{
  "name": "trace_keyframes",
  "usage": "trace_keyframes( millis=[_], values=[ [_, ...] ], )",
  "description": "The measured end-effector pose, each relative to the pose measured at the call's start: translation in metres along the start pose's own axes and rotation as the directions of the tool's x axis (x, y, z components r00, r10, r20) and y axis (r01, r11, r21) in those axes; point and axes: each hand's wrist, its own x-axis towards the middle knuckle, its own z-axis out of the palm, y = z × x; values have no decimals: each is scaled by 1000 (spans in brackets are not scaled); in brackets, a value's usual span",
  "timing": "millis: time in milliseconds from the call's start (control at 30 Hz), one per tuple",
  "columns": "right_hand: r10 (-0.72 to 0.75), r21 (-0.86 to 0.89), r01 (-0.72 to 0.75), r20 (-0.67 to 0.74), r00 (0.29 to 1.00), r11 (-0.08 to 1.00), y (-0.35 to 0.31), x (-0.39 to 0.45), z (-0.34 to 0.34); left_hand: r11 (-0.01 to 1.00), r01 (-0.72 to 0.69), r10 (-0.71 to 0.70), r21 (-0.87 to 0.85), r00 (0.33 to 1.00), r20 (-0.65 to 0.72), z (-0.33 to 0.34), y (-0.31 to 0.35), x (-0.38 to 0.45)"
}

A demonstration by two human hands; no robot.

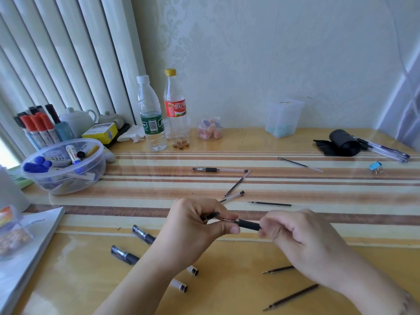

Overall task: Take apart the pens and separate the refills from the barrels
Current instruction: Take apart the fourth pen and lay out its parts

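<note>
Both hands meet over the striped part of the table (318,226), and the pen in work (247,224) lies between them, with its long axis running left to right and sloping a little down toward the right. The right hand (297,237) grasps the black grip end with its fingers closed around it, so the rest of the barrel on that side is hidden inside the hand. The left hand (195,223) is also closed: thumb and forefinger pinch at the metal tip, and a small black piece (212,216) stands out above the thumb; I cannot tell whether it is a cap or the unscrewed nose part. I judge that the next move is a pull or a twist along this same axis, the hands going apart to left and right, and the left hand is the nearer one to the tip where the refill must come out. Around them the work looks partly done: 2 capped pens (143,234) lie under the left forearm, which covers their middle parts, 2 loose refills (293,296) lie near the right wrist, one refill (269,203) lies just beyond the hands, and one more pen (219,170) lies farther back. It is hard to see whether the refill is already loose inside the barrel.
</note>
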Motion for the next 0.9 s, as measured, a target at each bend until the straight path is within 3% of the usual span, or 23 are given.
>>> trace_keyframes(
  millis=[233,333,467,633,733,800,900],
  values=[
    [-42,-65,39,-47,998,997,1,2,3,1000,12,-12,-22,1000,8,3,-3,-3],
    [-33,-84,32,-10,999,996,5,1,6,997,-25,23,71,999,23,7,-6,-6],
    [-15,13,14,43,999,1000,2,2,7,986,-113,116,127,993,-18,6,-2,-5],
    [-43,-116,25,-164,986,993,-1,6,9,986,-87,105,139,987,-121,-5,-2,1],
    [-11,-61,-5,-268,963,998,5,5,7,999,41,-39,14,989,-143,-5,-5,1],
    [-32,-58,16,-288,957,998,8,4,7,990,132,-138,-58,984,-111,-6,-6,2],
    [-86,-78,66,-272,958,995,6,5,7,991,89,-95,-96,994,-57,-7,-7,2]
  ],
)
